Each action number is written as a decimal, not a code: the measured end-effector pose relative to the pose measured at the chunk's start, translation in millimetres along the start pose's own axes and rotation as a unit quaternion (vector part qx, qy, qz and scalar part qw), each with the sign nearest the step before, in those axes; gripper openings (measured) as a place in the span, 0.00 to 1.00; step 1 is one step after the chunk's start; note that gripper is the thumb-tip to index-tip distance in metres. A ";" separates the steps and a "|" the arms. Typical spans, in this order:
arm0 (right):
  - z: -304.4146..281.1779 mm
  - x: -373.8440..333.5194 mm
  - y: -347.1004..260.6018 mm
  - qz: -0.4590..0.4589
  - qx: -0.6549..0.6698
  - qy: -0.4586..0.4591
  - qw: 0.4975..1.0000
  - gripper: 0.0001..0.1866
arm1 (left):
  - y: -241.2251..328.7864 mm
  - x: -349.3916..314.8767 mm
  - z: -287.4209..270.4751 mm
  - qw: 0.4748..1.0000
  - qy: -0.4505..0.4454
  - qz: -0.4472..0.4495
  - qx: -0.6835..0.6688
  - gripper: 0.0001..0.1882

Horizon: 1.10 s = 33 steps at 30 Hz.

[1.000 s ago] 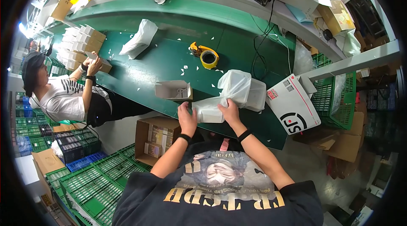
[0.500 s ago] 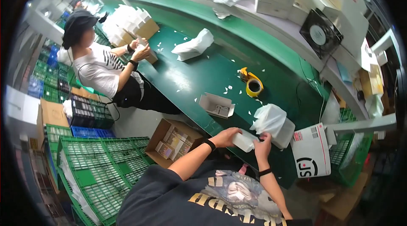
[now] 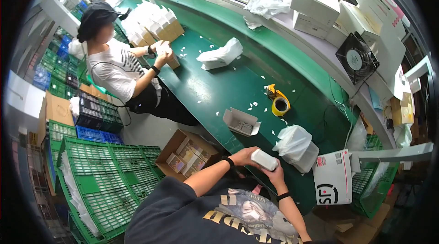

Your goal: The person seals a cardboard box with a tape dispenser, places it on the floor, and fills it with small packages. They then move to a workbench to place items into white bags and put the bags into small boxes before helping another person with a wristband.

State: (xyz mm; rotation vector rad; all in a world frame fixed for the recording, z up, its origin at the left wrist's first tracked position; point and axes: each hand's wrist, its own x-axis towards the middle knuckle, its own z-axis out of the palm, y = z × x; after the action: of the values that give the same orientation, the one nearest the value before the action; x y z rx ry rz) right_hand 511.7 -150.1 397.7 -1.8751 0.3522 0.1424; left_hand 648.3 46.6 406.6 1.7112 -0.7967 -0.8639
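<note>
Both my hands hold a small white block with rounded corners (image 3: 264,159) above the near edge of the green table (image 3: 206,122). My left hand (image 3: 242,157) is closed on its left end, and my right hand (image 3: 277,178) grips its right end from below. Just beyond stands an open white carton (image 3: 240,123) with a coiled pale cable (image 3: 243,128) inside. Right of my hands, a thin white plastic bag (image 3: 292,139) lies over a whitish wrapped bundle (image 3: 304,156).
A yellow tape dispenser (image 3: 279,103) and white scraps lie farther back. Another white bag (image 3: 221,54) rests near a co-worker (image 3: 116,63) at the left. Green crates (image 3: 107,184) and a cardboard box (image 3: 186,154) flank me on the left; a printed white carton (image 3: 333,177) stands right.
The white block has turned so its rounded end faces up, and my right hand has shifted down onto it, away from the bag. The whole view has shifted slightly.
</note>
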 end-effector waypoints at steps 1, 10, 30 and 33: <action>0.7 0.7 7.7 0.027 0.026 -0.002 0.999 0.34 | 4.0 -3.6 -1.8 1.000 -0.010 0.003 -0.008 0.36; 23.0 44.7 -156.7 -0.049 0.141 -0.009 0.989 0.33 | 76.3 -63.4 -67.0 0.955 0.295 0.020 -0.036 0.32; 40.0 153.9 -158.5 0.244 0.223 -0.111 0.937 0.27 | 70.7 -46.3 -171.7 0.990 0.124 -0.009 -0.069 0.28; 37.3 148.3 -167.7 0.257 0.186 -0.130 0.939 0.28 | 88.5 -51.8 -181.9 0.997 0.053 -0.016 -0.048 0.28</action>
State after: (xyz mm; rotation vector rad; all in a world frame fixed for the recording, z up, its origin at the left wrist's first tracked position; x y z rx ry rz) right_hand 707.2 -91.6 497.0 -1.3366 0.6343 0.6281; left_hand 765.5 154.4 541.6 1.6745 -0.6488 -0.8118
